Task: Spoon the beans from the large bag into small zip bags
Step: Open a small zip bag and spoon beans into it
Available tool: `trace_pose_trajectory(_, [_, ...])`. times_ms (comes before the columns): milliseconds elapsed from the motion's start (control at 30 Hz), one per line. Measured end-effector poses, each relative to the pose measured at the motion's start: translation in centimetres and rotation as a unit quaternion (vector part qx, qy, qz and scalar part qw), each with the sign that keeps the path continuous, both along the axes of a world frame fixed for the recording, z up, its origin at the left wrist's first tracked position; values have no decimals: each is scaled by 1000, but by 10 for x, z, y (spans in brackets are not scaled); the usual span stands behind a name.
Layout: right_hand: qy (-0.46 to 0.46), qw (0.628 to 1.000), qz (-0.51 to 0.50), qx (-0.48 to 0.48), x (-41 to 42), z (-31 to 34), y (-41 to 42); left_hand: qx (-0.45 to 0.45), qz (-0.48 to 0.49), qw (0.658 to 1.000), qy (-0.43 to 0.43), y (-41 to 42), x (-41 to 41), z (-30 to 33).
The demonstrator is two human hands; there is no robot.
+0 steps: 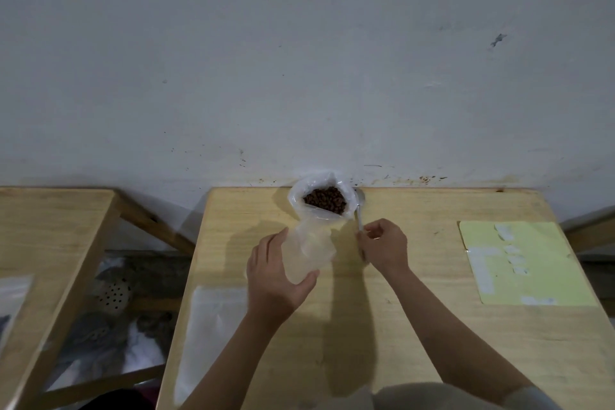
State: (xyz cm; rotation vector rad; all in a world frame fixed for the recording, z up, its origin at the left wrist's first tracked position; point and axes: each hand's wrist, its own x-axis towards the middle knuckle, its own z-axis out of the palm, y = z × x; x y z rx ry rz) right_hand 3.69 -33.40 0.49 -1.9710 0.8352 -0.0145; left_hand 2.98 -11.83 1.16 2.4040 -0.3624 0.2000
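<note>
Early stage. Big bag point(322, 198) stands open at the table's point(416, 326) far edge, full of beans point(324, 200). Left hand point(278, 280) holds an empty zip bag point(307, 251) just below it. Right hand point(384, 246) pinches the spoon point(360, 210) handle; bowl looks empty, hard to tell. Spare bags point(213, 336) lie unfilled.

Bare forearms, grey top below.

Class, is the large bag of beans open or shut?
Open: the large bag stands upright, its rim spread wide, brown beans showing inside.
</note>
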Motion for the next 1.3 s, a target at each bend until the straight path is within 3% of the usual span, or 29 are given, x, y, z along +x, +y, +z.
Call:
trace_pose_trajectory(200, [80,992,19,-93,12,-42,5,59,21,998,11,1,13,-13])
trace_pose_trajectory(400, [68,990,-33,-115,18,-44,4,77,48,994,55,-2,20,-18])
trace_pose_trajectory(533, [-36,988,-97,-111,11,-22,-8,79,51,994,61,-2,23,-22])
trace_pose_trajectory(767, [-256,947,-154,-118,2,28,-27,44,57,996,45,-2,28,-18])
trace_pose_trajectory(933, [-325,933,-154,3,14,50,-22,25,61,997,52,-3,31,-14])
trace_pose_trajectory(1033, [-319,938,-133,9,26,47,-13,30,57,996,61,-3,33,-14])
trace_pose_trajectory(1200, [-263,959,-90,-62,42,18,-2,48,47,995,67,-3,36,-17])
trace_pose_trajectory(1300, [-196,974,-105,-33,49,2,7,57,45,995,73,-4,37,-18])
